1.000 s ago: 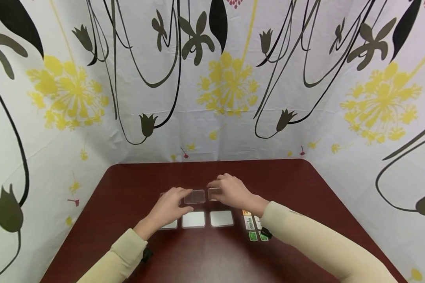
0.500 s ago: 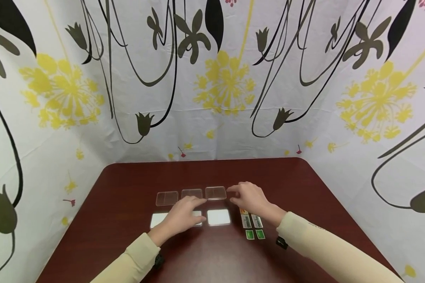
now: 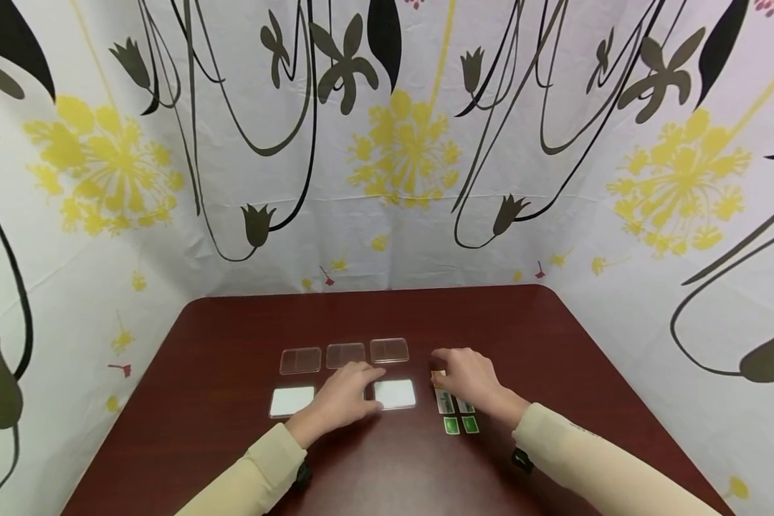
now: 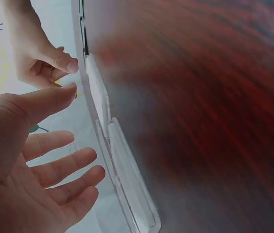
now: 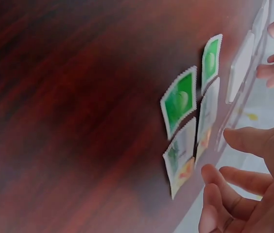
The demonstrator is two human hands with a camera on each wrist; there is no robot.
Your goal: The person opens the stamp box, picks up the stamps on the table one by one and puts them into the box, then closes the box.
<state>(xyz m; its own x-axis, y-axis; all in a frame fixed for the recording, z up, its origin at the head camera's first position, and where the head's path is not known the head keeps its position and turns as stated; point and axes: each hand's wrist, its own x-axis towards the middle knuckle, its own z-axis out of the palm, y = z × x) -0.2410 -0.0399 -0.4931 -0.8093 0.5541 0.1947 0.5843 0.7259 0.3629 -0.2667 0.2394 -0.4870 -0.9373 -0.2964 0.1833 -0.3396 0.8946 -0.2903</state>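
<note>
My left hand hovers with loosely spread fingers over the middle of several white-filled clear cases, mostly hiding it. A left case and a right case show on either side; the fingertips are near the right one. My right hand, fingers loosely bent and holding nothing, hangs over the far end of several postage stamps. Two small green stamps lie nearer me, and two longer stamps with pale and orange printing lie beyond. In the right wrist view, thumb and fingertips are apart from them.
Behind the white cases, clear plastic lids lie in a row: left, middle and right. The dark red wooden table has a patterned cloth hanging around its back and sides.
My right hand has left the right clear lid and moved right and toward me, over the stamps. My left hand has shifted right from the left lid and cases to the middle case.
</note>
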